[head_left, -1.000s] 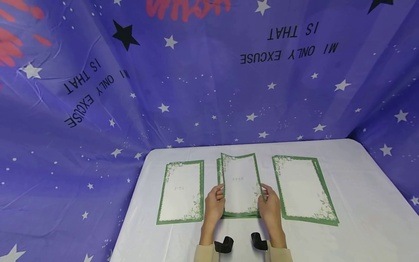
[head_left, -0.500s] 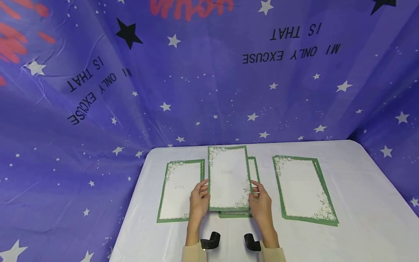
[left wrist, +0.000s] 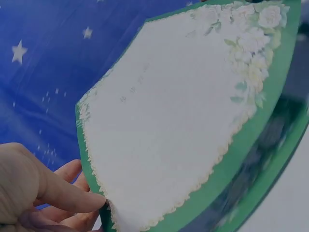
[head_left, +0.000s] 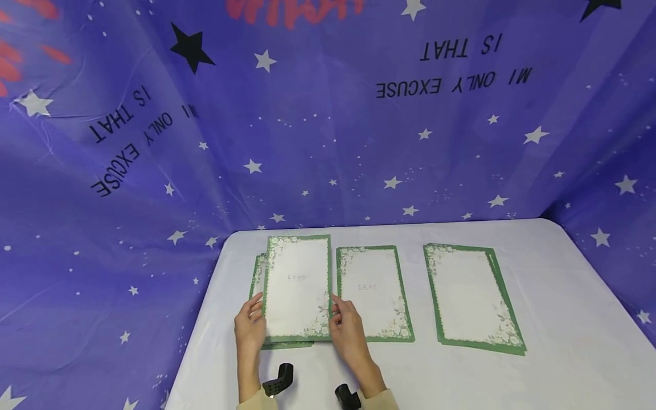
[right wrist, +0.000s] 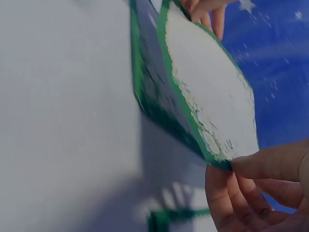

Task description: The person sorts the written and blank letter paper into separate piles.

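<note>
A sheet of paper [head_left: 297, 290] with a green border, white flowers in its corners and a short line of handwriting is held up above the left stack of like sheets [head_left: 258, 273], covering most of it. My left hand [head_left: 251, 327] pinches its left edge between thumb and fingers, as the left wrist view shows. At the opposite edge, my right hand [head_left: 347, 327] pinches it too; in the right wrist view the thumb [right wrist: 270, 164] lies on top near a flowered corner. The sheet bends slightly, and a gap shows beneath it.
The middle stack of sheets [head_left: 374, 290] lies just right of the right hand, with handwriting on its top sheet. Farther right lies another stack [head_left: 471, 296], its sheets slightly fanned. A white table [head_left: 461, 387] carries everything. Starry purple cloth [head_left: 328, 142] hangs behind and beside it.
Both hands have carried the sheet left, from above the middle stack to above the left one. The middle stack is now uncovered, and its top sheet's handwriting shows.
</note>
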`<state>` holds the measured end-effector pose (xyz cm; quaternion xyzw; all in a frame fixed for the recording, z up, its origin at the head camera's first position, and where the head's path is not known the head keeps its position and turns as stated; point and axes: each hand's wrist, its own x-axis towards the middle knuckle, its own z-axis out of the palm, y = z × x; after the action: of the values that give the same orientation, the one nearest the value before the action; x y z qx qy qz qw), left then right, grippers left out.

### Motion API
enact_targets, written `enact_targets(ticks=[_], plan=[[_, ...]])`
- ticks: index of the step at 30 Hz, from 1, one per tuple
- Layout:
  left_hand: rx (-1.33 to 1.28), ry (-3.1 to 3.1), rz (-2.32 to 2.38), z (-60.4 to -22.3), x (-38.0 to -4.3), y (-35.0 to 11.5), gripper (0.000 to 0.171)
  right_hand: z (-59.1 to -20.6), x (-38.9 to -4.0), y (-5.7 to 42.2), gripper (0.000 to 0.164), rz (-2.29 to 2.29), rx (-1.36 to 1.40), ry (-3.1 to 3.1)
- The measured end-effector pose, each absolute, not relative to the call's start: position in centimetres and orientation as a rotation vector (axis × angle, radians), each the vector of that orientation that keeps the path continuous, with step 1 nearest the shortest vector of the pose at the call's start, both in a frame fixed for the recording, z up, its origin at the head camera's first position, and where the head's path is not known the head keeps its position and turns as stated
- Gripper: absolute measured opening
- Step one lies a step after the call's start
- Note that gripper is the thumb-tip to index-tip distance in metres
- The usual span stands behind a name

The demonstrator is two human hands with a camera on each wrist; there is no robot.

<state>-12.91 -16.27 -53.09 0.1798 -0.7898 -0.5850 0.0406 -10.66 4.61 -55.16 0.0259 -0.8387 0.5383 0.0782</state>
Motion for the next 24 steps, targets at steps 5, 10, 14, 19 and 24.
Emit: enact_targets(ticks=[5,10,14,19,24], plan=[[0.616,-2.434,-1.751,-53.6,-12.7,-18.1,0.062,-55.7,-10.9,2.7,0.057,1.662,0.142,-2.575],[0.64,-2.479,-1.642,-54.3,-13.0,-18.6,0.06,-56.5,-11.4,1.8,0.061,1.726,0.149,-2.606],[0.649,-2.52,-1.559,-54.6,-13.3,-18.5,0.058,-57.0,-11.4,1.5,0.065,1.729,0.127,-2.643],[0.686,-2.538,-1.536,-54.8,-13.4,-18.6,0.055,-57.2,-11.4,1.4,0.068,1.803,0.111,-2.648],[0.708,-2.577,-1.507,-55.1,-13.5,-18.7,0.054,-57.4,-11.4,1.3,0.068,1.813,0.127,-2.657]])
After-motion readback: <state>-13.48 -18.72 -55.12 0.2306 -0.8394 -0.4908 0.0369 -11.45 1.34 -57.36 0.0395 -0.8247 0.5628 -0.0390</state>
